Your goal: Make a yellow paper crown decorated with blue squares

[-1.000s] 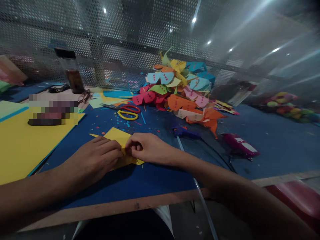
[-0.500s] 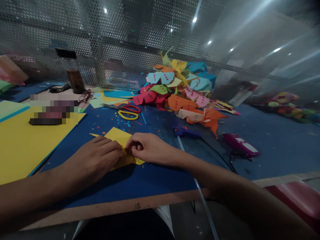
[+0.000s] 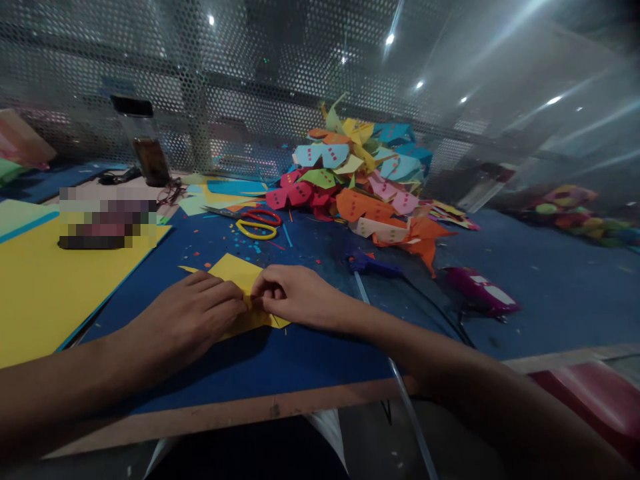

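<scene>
A small folded yellow paper [image 3: 237, 275] lies on the blue table mat [image 3: 280, 360] near the front edge. My left hand [image 3: 193, 319] rests on its left part, fingers curled and pressing down on the paper. My right hand [image 3: 295, 295] meets it from the right, thumb and fingers pinched on the paper's fold. Most of the paper is hidden under both hands.
A heap of coloured folded paper shapes [image 3: 365, 183] sits behind. Scissors with yellow and red handles [image 3: 253, 225] lie nearer. A large yellow sheet [image 3: 45, 287] is at left, a blue glue gun [image 3: 373, 265] and a purple tool [image 3: 483, 290] at right. Perforated metal screen [image 3: 225, 87] behind.
</scene>
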The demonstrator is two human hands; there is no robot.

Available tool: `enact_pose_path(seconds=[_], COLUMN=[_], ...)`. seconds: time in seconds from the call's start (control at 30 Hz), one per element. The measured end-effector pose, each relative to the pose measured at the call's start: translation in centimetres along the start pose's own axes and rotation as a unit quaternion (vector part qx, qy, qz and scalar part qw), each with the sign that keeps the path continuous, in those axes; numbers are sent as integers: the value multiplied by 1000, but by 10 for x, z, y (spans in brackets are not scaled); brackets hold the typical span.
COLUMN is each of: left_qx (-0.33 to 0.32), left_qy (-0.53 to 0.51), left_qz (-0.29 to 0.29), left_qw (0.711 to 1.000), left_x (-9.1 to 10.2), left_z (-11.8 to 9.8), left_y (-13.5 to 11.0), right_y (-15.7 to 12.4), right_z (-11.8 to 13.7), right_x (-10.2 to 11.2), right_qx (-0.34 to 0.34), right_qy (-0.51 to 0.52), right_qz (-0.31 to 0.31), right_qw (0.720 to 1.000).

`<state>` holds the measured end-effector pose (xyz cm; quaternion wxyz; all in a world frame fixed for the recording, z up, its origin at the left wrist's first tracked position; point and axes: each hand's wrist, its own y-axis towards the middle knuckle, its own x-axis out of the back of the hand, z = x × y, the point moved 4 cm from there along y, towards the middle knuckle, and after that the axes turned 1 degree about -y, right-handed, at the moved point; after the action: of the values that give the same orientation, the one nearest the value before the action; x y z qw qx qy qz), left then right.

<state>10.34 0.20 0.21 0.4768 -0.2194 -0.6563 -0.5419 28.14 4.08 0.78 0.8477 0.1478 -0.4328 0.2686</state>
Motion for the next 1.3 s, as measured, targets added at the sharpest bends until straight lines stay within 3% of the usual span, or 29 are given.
enact_pose_path(seconds=[1.3], left_qx=[3], left_qy=[18], left_qz=[9], left_qw=[1000], left_x=[0], left_z=[-5], left_y=[4], right_y=[5], right_z=[1], right_x=[-4], right_qx=[-55], right_qy=[-33], right_qz=[-7], right_qw=[998])
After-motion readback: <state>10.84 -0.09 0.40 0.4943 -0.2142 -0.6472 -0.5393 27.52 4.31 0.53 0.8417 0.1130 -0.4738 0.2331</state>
